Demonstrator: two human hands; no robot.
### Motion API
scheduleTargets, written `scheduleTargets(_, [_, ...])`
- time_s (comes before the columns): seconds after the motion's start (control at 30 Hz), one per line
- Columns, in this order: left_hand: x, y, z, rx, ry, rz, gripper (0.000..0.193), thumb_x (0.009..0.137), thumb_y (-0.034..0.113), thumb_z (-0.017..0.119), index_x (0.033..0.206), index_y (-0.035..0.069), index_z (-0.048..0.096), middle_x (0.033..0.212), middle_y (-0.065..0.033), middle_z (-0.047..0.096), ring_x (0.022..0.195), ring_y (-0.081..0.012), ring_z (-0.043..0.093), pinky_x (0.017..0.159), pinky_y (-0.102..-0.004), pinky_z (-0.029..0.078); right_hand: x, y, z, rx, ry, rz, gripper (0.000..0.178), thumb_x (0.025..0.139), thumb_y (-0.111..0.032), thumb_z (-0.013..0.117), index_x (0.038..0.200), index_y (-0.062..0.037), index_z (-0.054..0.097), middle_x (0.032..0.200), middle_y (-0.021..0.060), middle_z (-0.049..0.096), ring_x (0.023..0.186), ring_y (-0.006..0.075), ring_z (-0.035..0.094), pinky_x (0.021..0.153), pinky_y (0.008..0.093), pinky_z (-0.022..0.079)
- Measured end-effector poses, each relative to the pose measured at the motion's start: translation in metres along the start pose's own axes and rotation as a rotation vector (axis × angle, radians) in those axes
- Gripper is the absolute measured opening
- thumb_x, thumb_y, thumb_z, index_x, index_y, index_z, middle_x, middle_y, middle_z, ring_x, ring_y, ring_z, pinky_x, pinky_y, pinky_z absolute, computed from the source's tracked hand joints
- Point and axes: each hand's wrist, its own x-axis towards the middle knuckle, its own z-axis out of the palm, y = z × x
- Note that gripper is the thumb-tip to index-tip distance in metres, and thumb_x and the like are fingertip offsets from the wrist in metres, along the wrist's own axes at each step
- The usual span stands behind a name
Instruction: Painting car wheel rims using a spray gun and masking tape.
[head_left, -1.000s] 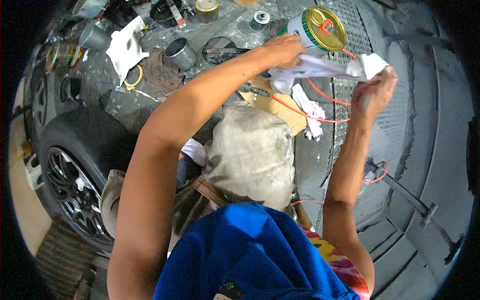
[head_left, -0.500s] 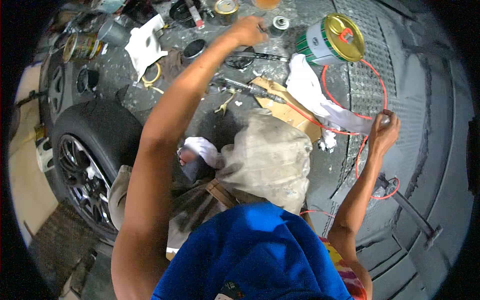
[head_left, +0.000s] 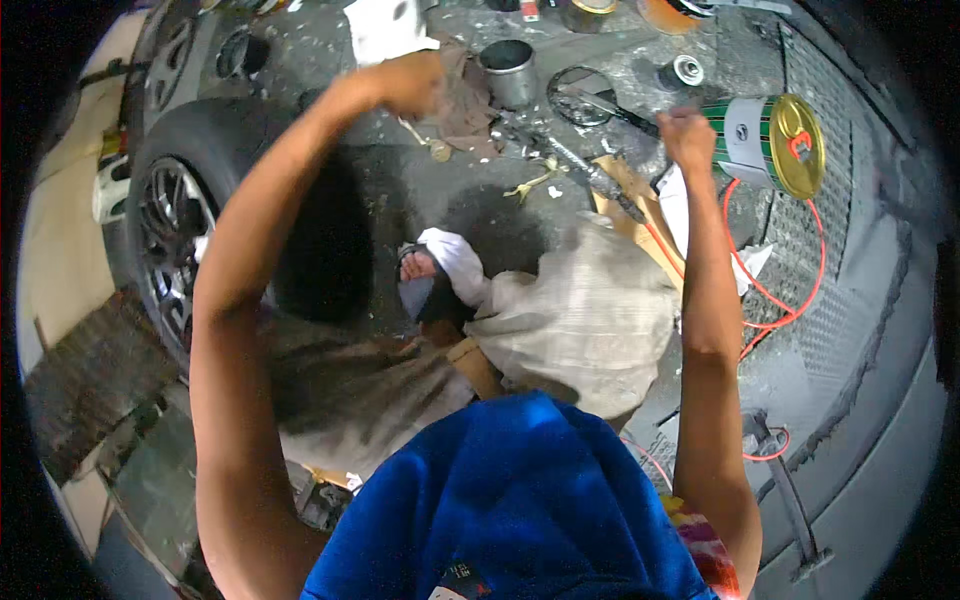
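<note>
My right hand [head_left: 687, 138] is closed on the end of a dark, flat stick [head_left: 622, 112], beside the green can with a gold lid [head_left: 798, 147]. The stick's other end rests over a round black lid or shallow dish [head_left: 578, 95]. My left hand [head_left: 410, 84] is smeared by motion over the floor, close to a crumpled brown rag [head_left: 467, 110]; its fingers cannot be made out. Just right of the rag stands a grey metal cup [head_left: 509, 75]. A white cloth [head_left: 674, 200] lies partly hidden under my right forearm.
A wheel with its tyre [head_left: 225, 200] stands at the left. A spray gun or air tool [head_left: 590, 170] with a red hose [head_left: 815, 255] lies near cardboard [head_left: 655, 235]. A small can [head_left: 688, 70] stands beyond the stick. White paper [head_left: 388, 28] lies at the back.
My right hand has left the white cloth and moved forward and left to the stick. My left hand has moved left, away from the small can. The view has shifted.
</note>
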Motion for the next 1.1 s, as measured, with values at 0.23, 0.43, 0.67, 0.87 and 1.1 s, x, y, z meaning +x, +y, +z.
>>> scheduleTargets(0.23, [0.039,0.087,0.065,-0.258,0.298,0.217,0.019,0.091,0.022,0.068,0.098,0.005,0.073,0.090,-0.0193,0.075,0.084,-0.0346,0.074,0.080,-0.0449,0.057,-0.030,-0.028,0.023,0.127,-0.586,0.030,0.027,0.086,-0.030,0.072,0.103,-0.0103,0.078,0.091,0.0181,0.075,0.090,0.0366,0.074,0.082,0.0442,0.058])
scheduleTargets(0.43, [0.065,0.088,0.033,-0.379,0.488,0.147,0.019,0.094,0.018,0.066,0.103,0.002,0.073,0.095,-0.0203,0.076,0.090,-0.0350,0.075,0.084,-0.0429,0.058,-0.026,-0.025,0.071,0.458,-0.413,0.258,0.033,0.094,-0.021,0.061,0.120,-0.0059,0.075,0.101,0.0194,0.077,0.085,0.0301,0.075,0.080,0.0395,0.058])
scheduleTargets(0.67, [0.059,0.091,0.072,-0.443,0.368,0.131,0.018,0.091,0.018,0.067,0.098,0.002,0.073,0.094,-0.0215,0.074,0.090,-0.0369,0.073,0.080,-0.0451,0.057,-0.015,-0.012,0.056,0.502,-0.436,0.263,0.035,0.094,-0.011,0.062,0.128,-0.0083,0.070,0.108,0.0192,0.075,0.085,0.0301,0.073,0.081,0.0398,0.057])
scheduleTargets(0.87, [0.061,0.103,0.176,-0.400,0.204,0.293,0.019,0.083,0.019,0.071,0.097,0.007,0.070,0.106,-0.0192,0.070,0.098,-0.0407,0.066,0.083,-0.0462,0.053,-0.044,0.002,0.011,-0.148,-0.187,-0.391,0.023,0.090,-0.012,0.061,0.110,-0.0095,0.072,0.103,0.0136,0.066,0.100,0.0357,0.064,0.086,0.0483,0.051])
scheduleTargets(1.1, [0.101,0.138,0.317,-0.937,0.407,0.125,0.029,0.095,0.018,0.057,0.118,0.003,0.066,0.112,-0.0232,0.069,0.101,-0.0413,0.071,0.086,-0.0474,0.059,-0.059,0.059,-0.029,-0.441,-0.445,-0.508,0.017,0.093,-0.020,0.058,0.095,-0.0080,0.070,0.100,0.0109,0.063,0.102,0.0314,0.061,0.083,0.0510,0.049])
